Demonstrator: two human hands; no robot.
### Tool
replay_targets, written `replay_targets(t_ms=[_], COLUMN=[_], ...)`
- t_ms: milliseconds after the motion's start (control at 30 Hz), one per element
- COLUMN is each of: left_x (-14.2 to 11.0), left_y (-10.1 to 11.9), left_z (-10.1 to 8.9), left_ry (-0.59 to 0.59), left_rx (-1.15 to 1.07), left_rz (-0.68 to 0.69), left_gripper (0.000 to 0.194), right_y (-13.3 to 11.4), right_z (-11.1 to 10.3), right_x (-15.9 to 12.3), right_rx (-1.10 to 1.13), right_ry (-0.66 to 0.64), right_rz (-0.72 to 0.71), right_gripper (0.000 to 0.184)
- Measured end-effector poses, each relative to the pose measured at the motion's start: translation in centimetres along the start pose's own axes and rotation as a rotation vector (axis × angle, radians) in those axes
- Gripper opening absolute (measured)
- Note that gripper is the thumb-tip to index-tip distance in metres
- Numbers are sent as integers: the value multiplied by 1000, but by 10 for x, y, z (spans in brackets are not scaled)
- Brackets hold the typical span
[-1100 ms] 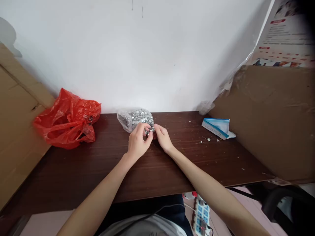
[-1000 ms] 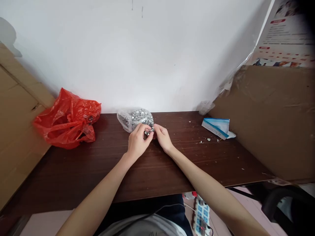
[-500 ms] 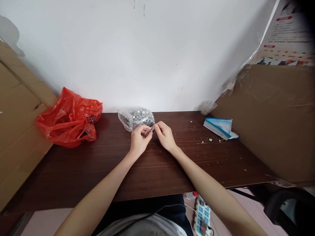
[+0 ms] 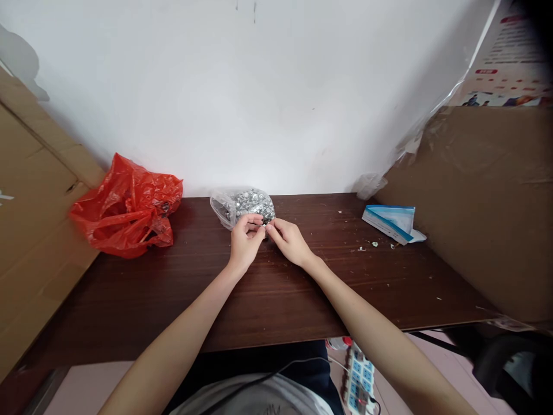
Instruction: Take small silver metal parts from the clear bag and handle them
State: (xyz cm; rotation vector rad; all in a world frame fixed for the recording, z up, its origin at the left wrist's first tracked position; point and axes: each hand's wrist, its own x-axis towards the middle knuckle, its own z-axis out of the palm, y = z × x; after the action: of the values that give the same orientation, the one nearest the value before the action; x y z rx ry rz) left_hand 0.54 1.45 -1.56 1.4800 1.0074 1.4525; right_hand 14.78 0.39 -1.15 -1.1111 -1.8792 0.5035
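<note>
we pinch a tiny metal part between left hand and right hand; clear bag just behind could spill if nudged.

A clear plastic bag of shiny metal parts lies on the dark, smooth wooden table.

Red plastic bag left, blue-white packet right, on table

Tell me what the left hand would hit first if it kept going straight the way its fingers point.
Probably the clear bag of small metal parts, just beyond the left hand; the wall lies behind it. Depth is hard to judge.
</note>
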Motion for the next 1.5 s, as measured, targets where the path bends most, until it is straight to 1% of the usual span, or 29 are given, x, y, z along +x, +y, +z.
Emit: replay_targets(t_ms=[133,233,300,367,467,533,667,767,833,967,1067,1233,1300,1333,1433,1500], left_x=[0,-1,-2,-4,-7,-7,-6,-4,-3,0,1,2,2,2,3,3], left_y=[1,3,6,8,10,9,7,6,6,5,4,4,4,4,4,3], left_z=[1,1,0,-1,-2,-2,-2,-3,-4,-5,-6,-8,-8,-8,-9,-9], left_ry=[-50,-121,-159,-165,-162,-172,-151,-107,-91,-63,-43,-41,-43,-44,-39,-35], left_rx=[-8,49,168,337,534,583,577,548,530,495,481,515,529,532,530,529], left_rz=[-4,-21,11,84,137,127,91,54,38,22,17,39,50,57,70,71], left_gripper=[20,19,17,18,28,35,43,46,46,46,45,44,44,45,46,46], right_y=[2,1,0,-2,-4,-4,-6,-8,-9,-11,-10,-7,-6,-6,-5,-5], right_z=[2,1,0,0,1,2,0,-4,-6,-9,-8,-7,-8,-9,-10,-11], right_x=[-1,-1,-1,-2,-3,-3,-4,-3,-2,-2,-2,-2,-2,-2,0,1], right_rx=[-52,-57,-45,-41,-48,-52,-47,-13,19,138,162,28,5,25,155,194], right_ry=[17,62,72,68,56,44,18,8,4,-33,-69,-86,-89,-82,-54,-63], right_rz=[-7,-14,-20,-25,-39,-52,-36,12,12,-27,-55,-52,-13,12,53,47], right_gripper=[37,39,39,39,40,42,42,30,22,19,20,16,28,32,26,27])
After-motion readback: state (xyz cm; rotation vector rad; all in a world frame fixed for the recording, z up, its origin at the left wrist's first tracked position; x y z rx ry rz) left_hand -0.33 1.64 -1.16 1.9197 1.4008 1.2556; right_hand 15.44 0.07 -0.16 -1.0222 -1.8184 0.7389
